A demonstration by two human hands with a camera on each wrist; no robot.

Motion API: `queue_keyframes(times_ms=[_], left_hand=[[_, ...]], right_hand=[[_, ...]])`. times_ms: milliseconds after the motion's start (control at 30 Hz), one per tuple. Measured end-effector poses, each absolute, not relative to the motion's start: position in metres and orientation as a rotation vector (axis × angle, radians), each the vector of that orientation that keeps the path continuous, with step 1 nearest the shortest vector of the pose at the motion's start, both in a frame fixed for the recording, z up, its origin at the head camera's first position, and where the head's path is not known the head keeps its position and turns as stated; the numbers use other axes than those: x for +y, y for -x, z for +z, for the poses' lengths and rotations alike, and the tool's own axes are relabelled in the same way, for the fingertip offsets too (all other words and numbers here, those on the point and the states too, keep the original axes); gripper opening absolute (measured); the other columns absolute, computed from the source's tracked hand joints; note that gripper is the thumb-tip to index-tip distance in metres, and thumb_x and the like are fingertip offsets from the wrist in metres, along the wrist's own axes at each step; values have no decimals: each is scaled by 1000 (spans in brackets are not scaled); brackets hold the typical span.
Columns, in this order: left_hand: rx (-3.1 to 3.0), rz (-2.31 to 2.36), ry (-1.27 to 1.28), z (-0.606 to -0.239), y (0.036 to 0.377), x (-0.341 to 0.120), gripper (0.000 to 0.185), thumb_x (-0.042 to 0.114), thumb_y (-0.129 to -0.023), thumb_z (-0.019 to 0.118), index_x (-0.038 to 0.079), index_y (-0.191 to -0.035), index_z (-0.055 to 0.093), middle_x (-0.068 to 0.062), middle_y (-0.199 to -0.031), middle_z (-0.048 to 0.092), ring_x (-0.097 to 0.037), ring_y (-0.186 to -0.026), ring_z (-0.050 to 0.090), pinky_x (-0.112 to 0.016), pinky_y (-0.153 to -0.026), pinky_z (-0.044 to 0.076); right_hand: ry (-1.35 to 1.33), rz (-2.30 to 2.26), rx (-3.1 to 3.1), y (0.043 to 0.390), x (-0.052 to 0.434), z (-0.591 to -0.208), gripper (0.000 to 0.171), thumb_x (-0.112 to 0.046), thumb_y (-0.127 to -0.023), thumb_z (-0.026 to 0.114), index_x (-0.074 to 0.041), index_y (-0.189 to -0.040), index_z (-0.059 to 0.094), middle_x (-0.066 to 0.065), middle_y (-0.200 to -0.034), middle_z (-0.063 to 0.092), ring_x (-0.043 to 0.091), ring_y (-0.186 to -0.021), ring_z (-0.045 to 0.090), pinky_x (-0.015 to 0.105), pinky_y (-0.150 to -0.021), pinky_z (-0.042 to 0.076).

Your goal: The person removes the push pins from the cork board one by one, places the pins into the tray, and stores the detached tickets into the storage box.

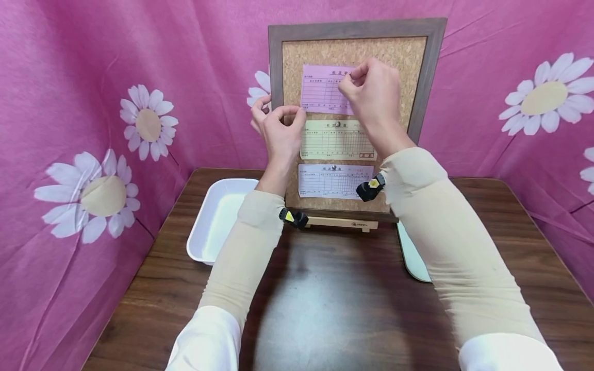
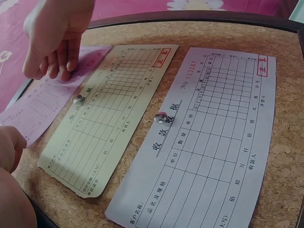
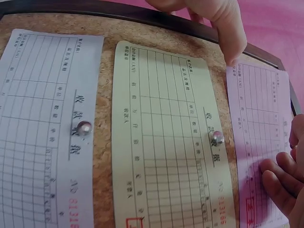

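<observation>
A pink receipt slip (image 1: pixel 320 95) lies against a framed cork board (image 1: pixel 334 51), above the other two slips. My left hand (image 1: pixel 284 131) pinches its lower left corner between thumb and index finger. At the slip's printed heading, my right hand (image 1: pixel 378 95) pinches what looks like a small push pin, mostly hidden by the fingers. In the right wrist view the other right fingers rest over the pink paper. Below it hang a yellow receipt slip (image 1: pixel 325 147) and a white receipt slip (image 1: pixel 320 185), each with a clear push pin (image 2: pixel 161 118) through its heading.
The board leans upright on a pale wooden stand (image 1: pixel 343 222) on a dark wooden table (image 1: pixel 334 309). A white plastic basin (image 1: pixel 197 242) stands at left. Partly under the right forearm lies a pale green flat board (image 1: pixel 413 260). Pink flowered cloth (image 1: pixel 209 77) hangs behind.
</observation>
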State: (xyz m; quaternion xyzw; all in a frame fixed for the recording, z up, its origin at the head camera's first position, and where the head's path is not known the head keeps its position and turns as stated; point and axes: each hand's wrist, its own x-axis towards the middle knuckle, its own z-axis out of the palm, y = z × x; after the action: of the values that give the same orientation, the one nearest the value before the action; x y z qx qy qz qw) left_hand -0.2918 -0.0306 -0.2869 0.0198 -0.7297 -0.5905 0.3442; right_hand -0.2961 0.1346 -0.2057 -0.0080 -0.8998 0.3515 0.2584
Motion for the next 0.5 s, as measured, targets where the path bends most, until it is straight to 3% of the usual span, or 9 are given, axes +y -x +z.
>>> queue_keyframes(times_ms=[167,367,500], left_hand=[[-1916,-1527,-27,-284,289,-35,10,17,-87,79,9,-89,85,-3,-151,48,-23,-140,33,-30,-121,30],[-1925,-1602,36,-289,287,-50,15,14,-88,76,2,-92,84,-4,-144,49,-21,-134,35,-29,-113,36],[-1896,-1659,50,-293,285,-60,16,13,-87,74,0,-90,83,-3,-135,54,-16,-125,42,-26,-99,41]], right_hand=[[-3,932,-2378,290,148,-211,26,-23,-97,62,-9,-114,77,3,-103,76,1,-81,57,16,-81,49],[-86,917,-2266,279,165,-222,19,-22,-95,65,-9,-101,78,5,-91,76,-10,-71,48,23,-90,47],[-139,926,-2212,271,177,-231,17,-19,-93,66,-8,-96,78,8,-87,76,-14,-67,47,15,-80,42]])
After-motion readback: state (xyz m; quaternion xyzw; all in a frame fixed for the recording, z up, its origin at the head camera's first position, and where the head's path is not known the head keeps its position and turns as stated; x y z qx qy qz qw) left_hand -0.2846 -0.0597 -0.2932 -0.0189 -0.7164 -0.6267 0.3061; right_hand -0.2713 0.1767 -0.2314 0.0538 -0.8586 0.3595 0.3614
